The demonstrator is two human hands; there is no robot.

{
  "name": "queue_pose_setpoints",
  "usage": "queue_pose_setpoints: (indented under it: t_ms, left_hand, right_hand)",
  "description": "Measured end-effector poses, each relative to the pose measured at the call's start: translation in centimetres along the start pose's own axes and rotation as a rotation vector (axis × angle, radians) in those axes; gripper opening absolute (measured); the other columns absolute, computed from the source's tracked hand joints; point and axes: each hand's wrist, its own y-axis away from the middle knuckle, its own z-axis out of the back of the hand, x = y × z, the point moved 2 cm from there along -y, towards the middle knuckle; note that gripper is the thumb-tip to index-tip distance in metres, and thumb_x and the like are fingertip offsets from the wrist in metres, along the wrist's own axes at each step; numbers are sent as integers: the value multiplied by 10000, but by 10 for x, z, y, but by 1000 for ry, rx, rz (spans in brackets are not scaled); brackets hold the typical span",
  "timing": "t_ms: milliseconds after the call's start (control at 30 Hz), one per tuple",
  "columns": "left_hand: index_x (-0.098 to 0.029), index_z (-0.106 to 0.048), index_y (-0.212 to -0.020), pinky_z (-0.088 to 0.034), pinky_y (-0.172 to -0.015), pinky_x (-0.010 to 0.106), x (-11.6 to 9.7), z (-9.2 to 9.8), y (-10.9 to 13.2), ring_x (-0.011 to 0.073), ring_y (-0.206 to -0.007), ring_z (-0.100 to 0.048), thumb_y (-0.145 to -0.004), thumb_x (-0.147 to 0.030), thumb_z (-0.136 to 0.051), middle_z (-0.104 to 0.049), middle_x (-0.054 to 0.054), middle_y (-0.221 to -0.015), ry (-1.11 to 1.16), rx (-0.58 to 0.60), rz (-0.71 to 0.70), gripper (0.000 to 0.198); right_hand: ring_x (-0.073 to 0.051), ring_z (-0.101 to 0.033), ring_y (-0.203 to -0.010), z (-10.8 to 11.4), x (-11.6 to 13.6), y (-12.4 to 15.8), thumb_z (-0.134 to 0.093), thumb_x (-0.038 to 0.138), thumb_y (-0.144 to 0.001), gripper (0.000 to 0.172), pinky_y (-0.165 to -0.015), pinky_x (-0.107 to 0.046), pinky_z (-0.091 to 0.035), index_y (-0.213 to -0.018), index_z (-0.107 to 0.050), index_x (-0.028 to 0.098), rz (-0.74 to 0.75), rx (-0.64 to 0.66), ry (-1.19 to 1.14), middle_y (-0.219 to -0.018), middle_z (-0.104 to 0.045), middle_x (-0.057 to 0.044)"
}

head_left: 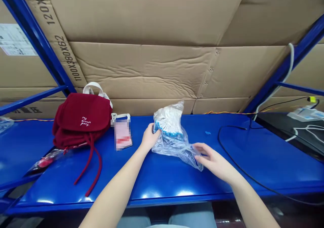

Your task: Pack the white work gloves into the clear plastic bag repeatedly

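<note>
A clear plastic bag point(174, 147) lies on the blue shelf in front of me, with a bundle of white knitted gloves point(169, 118) edged in blue inside its far part. My left hand point(150, 136) grips the bag at its left side, beside the blue edging, thumb on top. At the bag's loose near-right end, my right hand point(206, 155) pinches the thin plastic between thumb and fingers. The bag's far end is bunched up and points toward the cardboard.
A dark red backpack point(82, 120) and a phone point(123, 133) in a pale case stand to the left. A black cable point(235, 167) curves across the right side. A small blue band point(208, 132) lies right of the bag. Cardboard point(141, 66) closes off the back.
</note>
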Motion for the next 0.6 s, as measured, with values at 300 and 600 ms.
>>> queue_pose_setpoints:
  t_ms: [300,600]
  left_hand:
    - [-178,-516,-1126,-431,-811,343,-12,34,17,310,-1028,-576,-690,-452,-654,-576,138,-1147,-552,303,-79,533]
    - [-170,-594,-944,-456,-745,338,-30,15,38,270,-903,-589,-781,-319,-548,-613,112,-984,-730,492,-299,225]
  right_hand:
    - [-209,-614,-763,-19,17,-29,-471,545,-813,404,-651,-315,-455,-987,-568,193,45,-159,571,-884,-652,-72]
    - [-273,-552,-893,-89,10,-38,-503,293,-815,187,-749,-352,-393,-872,-597,142,348,-6,1080,-921,-608,-148]
